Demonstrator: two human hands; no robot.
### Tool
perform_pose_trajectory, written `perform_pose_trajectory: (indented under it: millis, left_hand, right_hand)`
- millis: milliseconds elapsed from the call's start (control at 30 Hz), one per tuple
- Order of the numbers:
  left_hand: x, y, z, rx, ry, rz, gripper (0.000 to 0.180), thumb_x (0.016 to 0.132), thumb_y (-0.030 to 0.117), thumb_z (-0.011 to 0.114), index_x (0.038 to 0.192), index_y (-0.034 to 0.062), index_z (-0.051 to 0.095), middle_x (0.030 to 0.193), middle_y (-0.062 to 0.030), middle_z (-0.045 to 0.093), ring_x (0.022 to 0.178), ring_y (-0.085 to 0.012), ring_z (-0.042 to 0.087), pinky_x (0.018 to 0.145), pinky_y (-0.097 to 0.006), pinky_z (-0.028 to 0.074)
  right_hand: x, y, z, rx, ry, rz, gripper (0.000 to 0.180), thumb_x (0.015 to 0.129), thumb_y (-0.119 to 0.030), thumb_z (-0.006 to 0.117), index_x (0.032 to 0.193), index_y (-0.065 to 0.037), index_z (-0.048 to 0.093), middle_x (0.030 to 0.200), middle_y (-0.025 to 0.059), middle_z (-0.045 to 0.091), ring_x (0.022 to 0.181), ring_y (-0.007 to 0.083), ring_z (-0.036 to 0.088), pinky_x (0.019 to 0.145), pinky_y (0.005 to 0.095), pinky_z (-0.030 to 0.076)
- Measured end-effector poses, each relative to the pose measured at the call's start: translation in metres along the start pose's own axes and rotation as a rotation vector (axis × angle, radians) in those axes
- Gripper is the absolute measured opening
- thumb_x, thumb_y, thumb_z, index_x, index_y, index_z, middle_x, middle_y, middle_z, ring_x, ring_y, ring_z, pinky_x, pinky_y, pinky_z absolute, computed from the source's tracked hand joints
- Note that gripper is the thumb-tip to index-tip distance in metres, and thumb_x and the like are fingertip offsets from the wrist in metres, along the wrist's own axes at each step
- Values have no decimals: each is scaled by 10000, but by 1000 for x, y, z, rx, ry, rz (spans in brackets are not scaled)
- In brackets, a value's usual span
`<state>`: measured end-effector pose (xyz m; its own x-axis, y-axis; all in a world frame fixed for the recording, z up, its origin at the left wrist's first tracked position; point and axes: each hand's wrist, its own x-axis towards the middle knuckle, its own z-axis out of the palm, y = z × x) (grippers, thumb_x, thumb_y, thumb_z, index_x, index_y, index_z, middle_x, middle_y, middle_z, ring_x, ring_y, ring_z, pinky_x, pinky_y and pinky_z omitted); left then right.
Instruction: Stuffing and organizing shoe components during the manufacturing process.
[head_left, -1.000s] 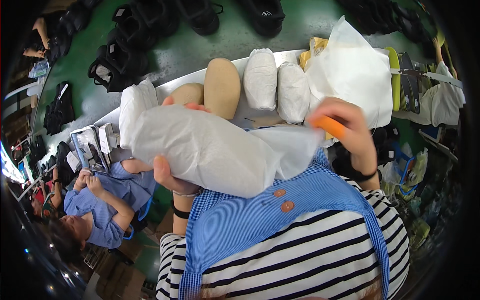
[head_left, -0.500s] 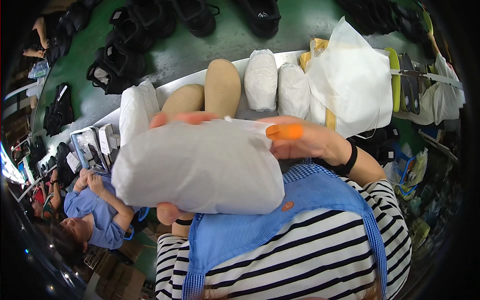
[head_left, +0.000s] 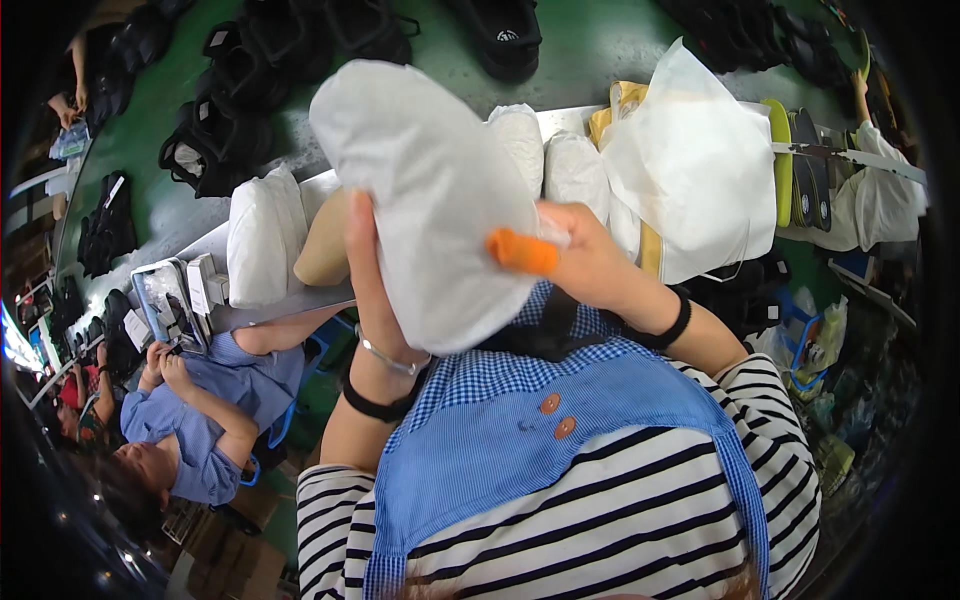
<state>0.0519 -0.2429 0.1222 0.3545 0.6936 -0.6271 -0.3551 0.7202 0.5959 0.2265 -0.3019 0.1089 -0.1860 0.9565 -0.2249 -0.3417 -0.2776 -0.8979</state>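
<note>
Just in front of the person's chest, a white wrapped bundle [head_left: 430, 200] is up in the air. It is tilted, and its round top end points away and to the left. The left hand [head_left: 374, 285] holds it by its left side, and part of that hand is hidden behind it. The right hand [head_left: 590, 262] is curled at the lower right side of the bundle, gripping it there. It has an orange finger cover [head_left: 522, 252], which touches the white wrap.

Behind the bundle, on its right, are two more white wrapped shapes [head_left: 576, 172], partly hidden. Next to them are big white sheets [head_left: 700, 160]. To the left, a tan round shape [head_left: 323, 248] sits beside another white wrapped thing [head_left: 266, 238]. Farther back, black shoes [head_left: 240, 75] stand on a green table [head_left: 600, 60]. Over on the left sits another person [head_left: 200, 420] dressed in blue, hands close together.
</note>
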Motion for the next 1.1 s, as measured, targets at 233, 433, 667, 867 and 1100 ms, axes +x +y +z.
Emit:
perform_pose_trajectory:
  millis: [233,433,667,867,1100]
  left_hand:
    - [33,11,10,-265,-48,293,586,875,488,509,1271,63,435,1217,-97,541,1078,-225,557,905,-385,475]
    - [35,-6,6,-52,20,419,524,892,417,524,1201,-2,458,1100,-118,583,954,-195,607,823,-316,507]
    - [33,-12,20,-235,-103,25,579,911,470,460,1252,2,435,1172,-142,555,1046,-217,571,898,-321,463]
    - [50,-9,24,-536,-408,-26,936,767,758,387,1308,-5,399,1231,-198,524,1121,-283,540,960,-377,432]
    - [82,50,-4,-185,-257,109,812,772,706,445,1141,-17,476,994,-141,586,894,-249,608,839,-376,501]
  right_hand:
    - [4,-7,-15,-86,431,-235,300,857,-132,634,1112,14,577,982,41,616,906,101,577,822,223,453]
    - [14,12,-10,-97,268,25,322,863,-130,626,1152,-5,559,1015,50,632,952,98,584,842,229,454]
    - [11,19,-22,610,12,215,338,913,-145,547,1217,-3,502,1154,91,586,1028,153,587,891,272,474]
    - [29,31,-19,792,4,279,405,918,-236,542,1251,-18,468,1150,98,589,1022,174,598,884,307,500]
    - [77,-12,-21,-115,74,231,366,900,-223,573,1203,-28,512,1063,80,621,948,151,605,809,258,484]
